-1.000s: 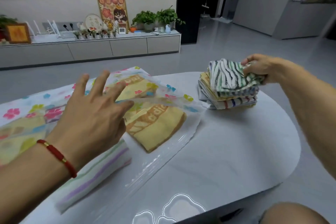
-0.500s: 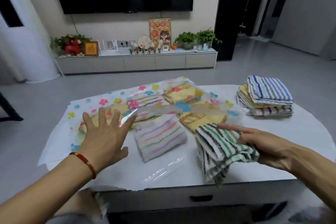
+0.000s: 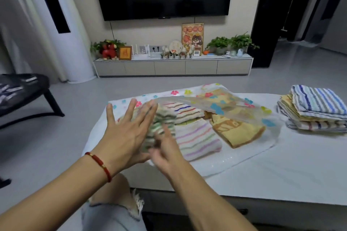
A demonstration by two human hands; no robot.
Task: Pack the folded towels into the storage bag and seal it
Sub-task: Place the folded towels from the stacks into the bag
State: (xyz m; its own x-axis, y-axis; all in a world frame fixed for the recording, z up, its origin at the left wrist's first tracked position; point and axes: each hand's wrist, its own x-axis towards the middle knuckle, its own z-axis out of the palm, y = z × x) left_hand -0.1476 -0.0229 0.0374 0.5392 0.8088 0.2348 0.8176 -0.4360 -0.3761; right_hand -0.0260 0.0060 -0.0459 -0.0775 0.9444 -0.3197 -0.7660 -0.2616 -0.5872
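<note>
The left hand (image 3: 124,133), fingers spread and gripping nothing, is lifting the bag (image 3: 221,107) flap so the right hand (image 3: 165,154), blurred, grip unclear, is pushing the green-striped towel (image 3: 159,124) inside. More towels (image 3: 317,110) are waiting far right.

One storage bag (image 3: 242,112); two hands; four folded towels at its mouth; one stack of towels (image 3: 317,110) beside.
</note>
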